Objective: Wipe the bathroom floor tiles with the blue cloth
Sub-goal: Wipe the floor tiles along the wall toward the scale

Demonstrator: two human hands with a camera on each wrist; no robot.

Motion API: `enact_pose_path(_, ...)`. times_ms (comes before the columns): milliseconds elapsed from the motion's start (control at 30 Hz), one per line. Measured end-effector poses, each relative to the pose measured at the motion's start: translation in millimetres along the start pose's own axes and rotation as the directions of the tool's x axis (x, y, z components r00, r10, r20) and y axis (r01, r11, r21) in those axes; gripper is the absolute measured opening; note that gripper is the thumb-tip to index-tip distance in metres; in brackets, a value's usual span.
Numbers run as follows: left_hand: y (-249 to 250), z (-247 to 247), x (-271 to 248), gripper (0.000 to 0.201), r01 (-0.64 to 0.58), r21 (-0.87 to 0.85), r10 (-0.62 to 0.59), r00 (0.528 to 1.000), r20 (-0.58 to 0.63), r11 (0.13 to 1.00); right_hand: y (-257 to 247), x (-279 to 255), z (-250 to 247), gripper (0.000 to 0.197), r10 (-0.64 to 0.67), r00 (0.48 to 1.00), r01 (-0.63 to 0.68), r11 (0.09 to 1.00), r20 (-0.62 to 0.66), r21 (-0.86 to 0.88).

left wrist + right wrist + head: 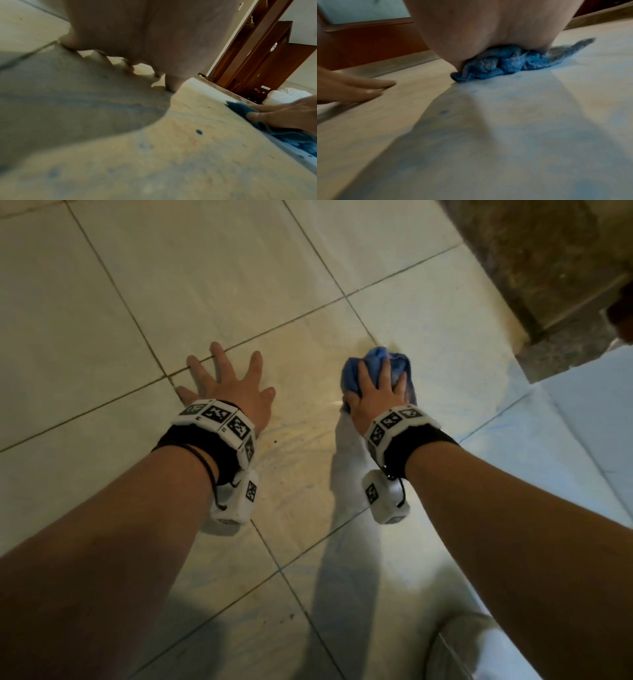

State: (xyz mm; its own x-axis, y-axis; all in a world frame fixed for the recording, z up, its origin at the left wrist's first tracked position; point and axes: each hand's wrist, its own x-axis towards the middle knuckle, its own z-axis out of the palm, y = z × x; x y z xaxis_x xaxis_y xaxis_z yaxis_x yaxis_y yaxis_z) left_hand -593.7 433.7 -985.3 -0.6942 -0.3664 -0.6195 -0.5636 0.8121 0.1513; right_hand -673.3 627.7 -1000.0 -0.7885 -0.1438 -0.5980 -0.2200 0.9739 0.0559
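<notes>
My right hand (375, 392) grips the bunched blue cloth (380, 364) under its fingers; left hand (233, 386) lies splayed flat, left of it.

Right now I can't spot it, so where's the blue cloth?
In the head view the blue cloth is bunched on the floor tiles under the right hand, right of the spread left hand.

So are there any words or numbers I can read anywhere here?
None can be read.
The wristbands carry black-and-white square code patterns, not letters.
The blue cloth shows no label.
The floor tiles show no writing.
</notes>
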Motion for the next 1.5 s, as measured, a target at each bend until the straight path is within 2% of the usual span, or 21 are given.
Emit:
enact_pose_path(133, 22, 5, 4, 0.059, -0.040, 0.008, 0.040, 0.999, 0.006, 0.999, 64, -8, -18, 0.050, 0.127, 0.991, -0.117, 0.971, 0.036, -0.207)
enact_pose_path(233, 35, 5, 3, 0.062, -0.043, 0.001, 0.043, 0.999, 0.013, 0.999, 91, -14, -27, 0.056, 0.277, 0.959, -0.262, 0.948, 0.061, -0.178)
enact_pose_path(267, 37, 5, 2, 0.062, -0.043, 0.000, 0.043, 0.999, 0.016, 0.999, 93, -13, -26, 0.054, 0.285, 0.957, -0.272, 0.947, 0.058, -0.170)
enact_pose_path(367, 40, 5, 3, 0.062, -0.048, 0.010, 0.048, 0.999, 0.009, 0.999, 78, -6, -11, 0.052, 0.158, 0.987, -0.155, 0.981, 0.017, -0.118)
enact_pose_path(433, 42, 6, 4, 0.062, -0.048, 0.021, 0.048, 0.999, 0.000, 0.999, 58, -10, -2, 0.058, 0.079, 0.997, -0.079, 0.997, -0.015, 0.007)
enact_pose_path(500, 43, 5, 4, 0.063, -0.043, 0.033, 0.044, 0.999, -0.010, 0.999, 38, -14, 2, 0.059, 0.058, 0.998, -0.055, 0.995, -0.024, 0.082)
enact_pose_path(633, 48, 6, 4, 0.064, -0.025, 0.033, 0.025, 0.999, -0.025, 0.999, 37, -11, 0, 0.055, -0.083, 0.995, 0.089, 0.990, 0.060, -0.111)
enact_pose_path(767, 64, 10, 5, 0.065, -0.056, 0.038, 0.056, 0.998, -0.022, 0.998, 59, -18, -11, 0.046, -0.089, 0.992, 0.108, 0.964, 0.089, -0.243)
enact_pose_path(867, 86, 15, 1, 0.065, -0.098, 0.051, 0.099, 0.995, -0.013, 0.994, 73, -21, -14, 0.046, -0.071, 0.993, 0.092, 0.961, 0.089, -0.262)
enact_pose_path(1033, 127, 31, -9, 0.064, -0.180, 0.099, 0.181, 0.983, -0.007, 0.979, 132, -30, -6, 0.047, 0.144, 0.984, -0.124, 0.978, 0.109, -0.168)
enact_pose_path(1100, 143, 33, -11, 0.063, -0.206, 0.111, 0.206, 0.979, 0.006, 0.972, 159, -43, -5, 0.047, 0.298, 0.947, -0.290, 0.954, 0.117, -0.080)
enact_pose_path(1167, 156, 34, -13, 0.061, -0.218, 0.110, 0.216, 0.976, 0.028, 0.970, 183, -53, -3, 0.051, 0.449, 0.883, -0.459, 0.887, 0.137, 0.048)
enact_pose_path(1233, 164, 36, -13, 0.061, -0.234, 0.142, 0.229, 0.972, 0.051, 0.962, 201, -49, 3, 0.055, 0.513, 0.846, -0.531, 0.834, 0.142, 0.150)
enact_pose_path(1333, 166, 37, -12, 0.062, -0.254, 0.204, 0.243, 0.967, 0.074, 0.946, 201, -35, 7, 0.059, 0.435, 0.891, -0.446, 0.892, 0.131, 0.075)
enact_pose_path(1433, 163, 34, -9, 0.061, -0.244, 0.165, 0.236, 0.969, 0.071, 0.956, 155, -23, 8, 0.056, 0.254, 0.965, -0.258, 0.964, 0.067, 0.060)
enact_pose_path(1500, 158, 33, -6, 0.059, -0.271, 0.170, 0.262, 0.962, 0.075, 0.947, 115, -18, 9, 0.058, 0.108, 0.993, -0.111, 0.992, 0.048, 0.059)
